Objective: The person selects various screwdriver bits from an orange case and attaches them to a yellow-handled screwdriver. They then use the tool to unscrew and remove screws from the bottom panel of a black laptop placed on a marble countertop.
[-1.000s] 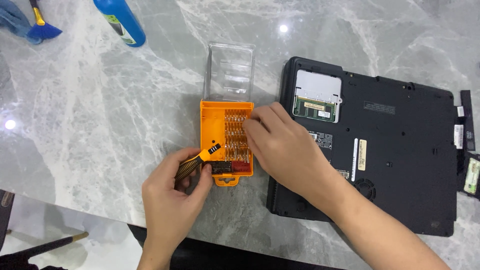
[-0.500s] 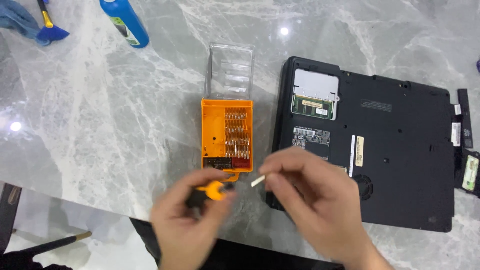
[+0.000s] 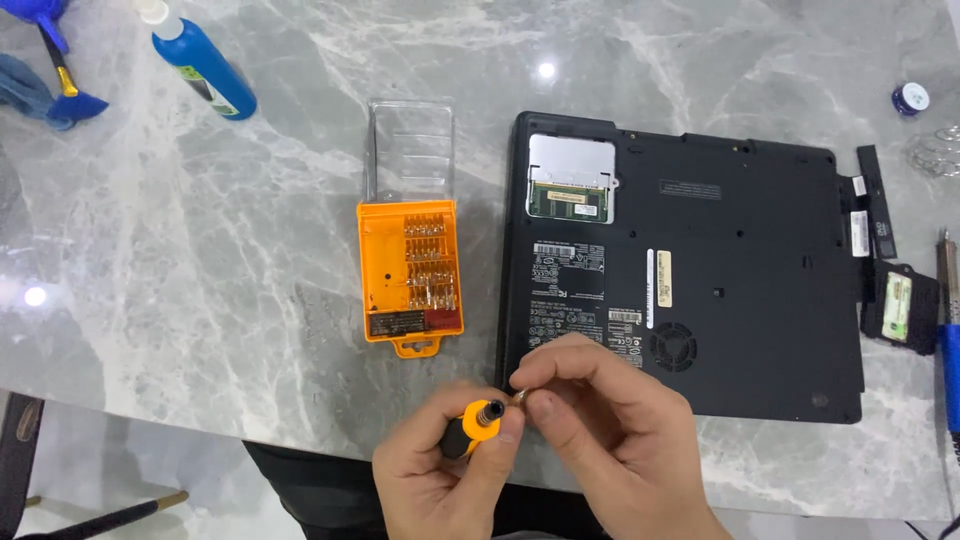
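The orange case left of the laptop holds rows of bits. Nearer than the case, the left hand grips a screwdriver; the right hand pinches a bit at its tip.

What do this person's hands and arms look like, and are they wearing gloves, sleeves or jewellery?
Both are bare. The left hand and the right hand wear no gloves, and no rings or watch can be seen. The right forearm runs off the bottom edge with no sleeve on the part in view. Fingernails are short and plain. No cables, straps or markings are on either hand.
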